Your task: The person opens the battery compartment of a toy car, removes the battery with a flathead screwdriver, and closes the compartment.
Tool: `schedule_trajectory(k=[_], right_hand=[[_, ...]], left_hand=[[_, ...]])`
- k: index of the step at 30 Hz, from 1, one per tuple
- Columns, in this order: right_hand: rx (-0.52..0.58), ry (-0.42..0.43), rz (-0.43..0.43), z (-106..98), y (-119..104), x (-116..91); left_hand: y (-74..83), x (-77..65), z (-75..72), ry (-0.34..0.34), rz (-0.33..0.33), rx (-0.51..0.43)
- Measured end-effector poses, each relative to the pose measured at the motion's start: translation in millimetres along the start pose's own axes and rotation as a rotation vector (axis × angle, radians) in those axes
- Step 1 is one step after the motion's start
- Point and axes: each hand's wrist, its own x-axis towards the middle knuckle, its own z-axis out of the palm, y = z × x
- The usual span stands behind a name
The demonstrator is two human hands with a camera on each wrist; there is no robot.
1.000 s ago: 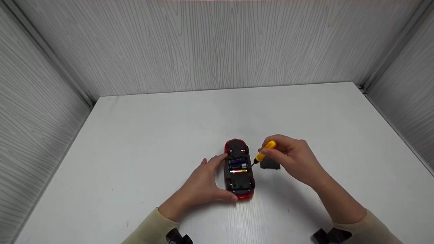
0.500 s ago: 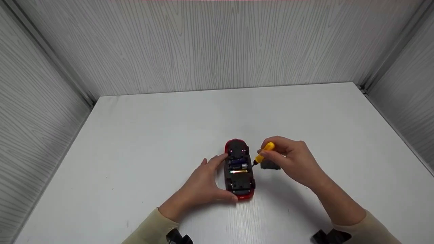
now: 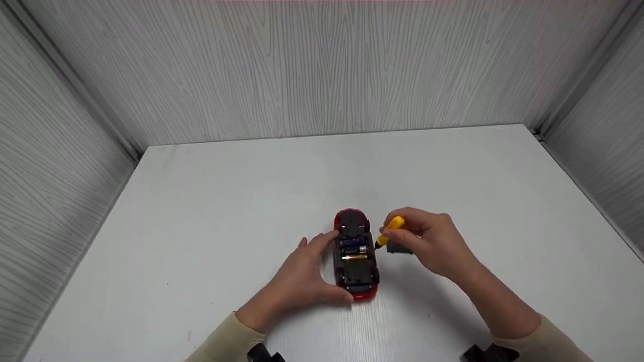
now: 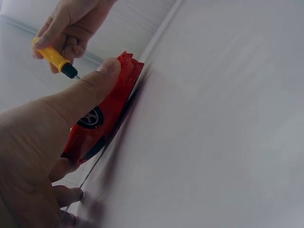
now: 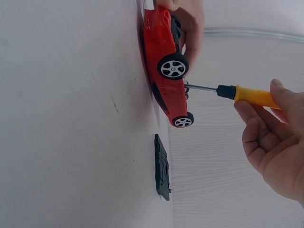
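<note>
One car (image 3: 359, 271), three batteries (image 3: 354, 257) in it, one screwdriver (image 5: 226, 91), one cover (image 5: 161, 166). Right of the car lies the cover, partly hidden from above by the right hand (image 3: 435, 241), whose fingers pinch the screwdriver. The left hand (image 3: 304, 274) grips the red, black-bottomed car, wheels up on the desk (image 3: 241, 211).

in the head view, the right hand (image 3: 432, 246) covers part of the flat black piece (image 3: 399, 248), and the tip of the yellow screwdriver (image 3: 391, 231) is too small to make out. any print on the batteries (image 3: 354, 249) is too small to read; the red toy car (image 3: 358, 274) hides its own roof. in the left wrist view, the thumb of the left hand (image 4: 38, 137) blocks the screwdriver's tip, and the left edge crops that hand. the right wrist view cuts both hands off. the sleeves (image 3: 229, 338) run out below the head view.
</note>
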Motion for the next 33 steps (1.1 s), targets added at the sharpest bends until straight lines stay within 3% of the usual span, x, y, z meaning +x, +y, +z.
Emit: schedule_trajectory(k=[23,33], right_hand=[[0.165,-0.107,0.073,-16.8,26.8,8.9],[0.282,-0.111,0.169,-25.0,42.7,13.6]], left_hand=[[-1.5,0.0,3.0,0.02,0.0,-0.005],[0.0,1.1,-0.1,0.012,-0.01,0.004]])
